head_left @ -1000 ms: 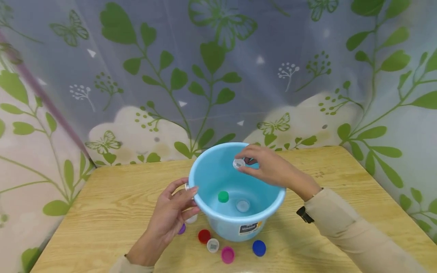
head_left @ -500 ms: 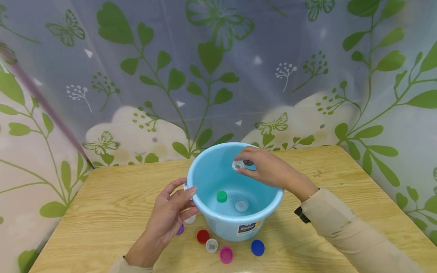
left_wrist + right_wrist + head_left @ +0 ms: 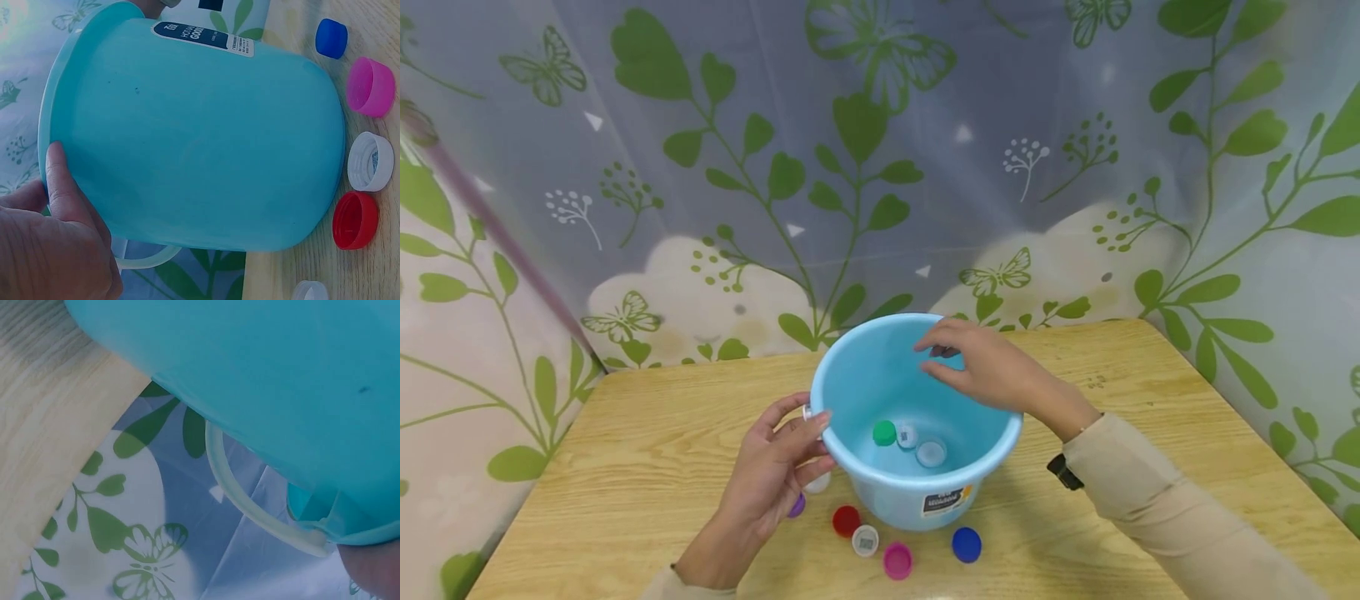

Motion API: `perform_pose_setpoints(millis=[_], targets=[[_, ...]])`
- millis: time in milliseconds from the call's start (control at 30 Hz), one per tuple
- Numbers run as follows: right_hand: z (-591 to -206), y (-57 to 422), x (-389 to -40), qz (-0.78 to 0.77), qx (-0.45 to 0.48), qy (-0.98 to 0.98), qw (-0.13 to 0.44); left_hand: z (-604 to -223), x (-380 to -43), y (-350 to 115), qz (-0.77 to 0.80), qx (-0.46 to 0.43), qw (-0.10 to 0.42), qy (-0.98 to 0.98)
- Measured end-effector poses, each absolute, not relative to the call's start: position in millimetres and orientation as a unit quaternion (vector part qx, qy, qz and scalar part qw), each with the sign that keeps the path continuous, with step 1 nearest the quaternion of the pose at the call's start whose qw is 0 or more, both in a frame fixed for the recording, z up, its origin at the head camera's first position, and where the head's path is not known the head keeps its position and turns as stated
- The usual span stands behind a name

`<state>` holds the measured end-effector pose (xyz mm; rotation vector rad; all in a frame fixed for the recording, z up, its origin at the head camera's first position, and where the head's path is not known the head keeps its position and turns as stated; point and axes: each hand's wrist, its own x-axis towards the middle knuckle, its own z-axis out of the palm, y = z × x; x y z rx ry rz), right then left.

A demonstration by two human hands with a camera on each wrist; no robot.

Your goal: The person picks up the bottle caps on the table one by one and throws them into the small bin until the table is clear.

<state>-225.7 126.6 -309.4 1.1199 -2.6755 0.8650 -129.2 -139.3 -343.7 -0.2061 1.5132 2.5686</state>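
Note:
A light blue bucket [image 3: 876, 367] stands on the table, seen from outside in both wrist views. My left hand [image 3: 778, 471] grips its left rim, thumb over the edge and fingers below. Above the bucket's mouth, at the right side, my right hand [image 3: 992, 367] has thumb and fingers spread apart with nothing between them. On the bucket's floor lie a green bottle cap [image 3: 884, 432], a white cap with a printed code [image 3: 907, 436] and a translucent whitish cap [image 3: 931, 453]. The pale bucket handle [image 3: 240, 500] hangs at the back in the right wrist view.
In front of the bucket lie a red cap [image 3: 846, 521], a white cap [image 3: 865, 541], a pink cap [image 3: 898, 561] and a blue cap [image 3: 966, 545]. A purple cap [image 3: 797, 505] and another white cap [image 3: 817, 482] are partly behind the left hand. A leaf-patterned curtain [image 3: 737, 208] borders the wooden table [image 3: 647, 467].
The white cap that the right thumb and fingers pinched has been let go and now lies in the bucket beside the green one. The left hand has kept its grip on the rim.

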Motion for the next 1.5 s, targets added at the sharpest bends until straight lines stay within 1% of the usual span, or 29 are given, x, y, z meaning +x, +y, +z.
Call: perform_pose_setpoints(millis=[100, 167, 300, 367, 567, 633, 800, 900, 933, 1067, 1167, 1333, 1500], targets=[[-311.3, 128.5, -226.5, 0.336, 0.364, -0.863, 0.095, -343.8, -129.2, -139.1, 0.856, -0.071, 0.076, 0.507], [-312.8, 130.2, -226.9, 0.362, 0.361, -0.849, 0.131, -343.8, -129.0, -139.0, 0.856, -0.073, 0.075, 0.506], [-315.0, 136.0, -223.8, 0.384, 0.352, -0.831, 0.194, -344.2, -128.7, -138.7, 0.855, -0.074, 0.074, 0.507], [-315.4, 140.8, -219.4, 0.382, 0.348, -0.829, 0.211, -344.3, -128.7, -138.8, 0.855, -0.075, 0.072, 0.508], [-315.0, 160.0, -198.5, 0.362, 0.363, -0.827, 0.231, -343.4, -128.6, -139.8, 0.85, -0.076, 0.064, 0.517], [-315.7, 166.8, -190.3, 0.357, 0.37, -0.821, 0.247, -343.2, -128.8, -139.9, 0.851, -0.077, 0.064, 0.516], [-319.1, 180.4, -166.2, 0.354, 0.426, -0.772, 0.311, -343.0, -129.2, -139.6, 0.851, -0.079, 0.066, 0.514], [-319.8, 182.4, -147.8, 0.34, 0.488, -0.726, 0.346, -342.4, -129.3, -140.1, 0.85, -0.077, 0.069, 0.517], [-319.4, 181.9, -141.2, 0.335, 0.51, -0.712, 0.347, -342.2, -129.3, -140.4, 0.849, -0.077, 0.069, 0.518], [-320.9, 178.7, -118.9, 0.326, 0.585, -0.67, 0.321, -341.5, -129.6, -141.3, 0.849, -0.076, 0.07, 0.519], [-331.0, 179.1, -109.2, 0.311, 0.609, -0.672, 0.286, -341.4, -129.8, -141.5, 0.848, -0.075, 0.072, 0.519], [-364.1, 183.6, -106.7, 0.267, 0.602, -0.721, 0.214, -341.3, -130.1, -140.9, 0.848, -0.075, 0.075, 0.519], [-395.2, 185.8, -108.1, 0.202, 0.573, -0.786, 0.113, -341.9, -130.8, -139.0, 0.849, -0.076, 0.076, 0.517]])
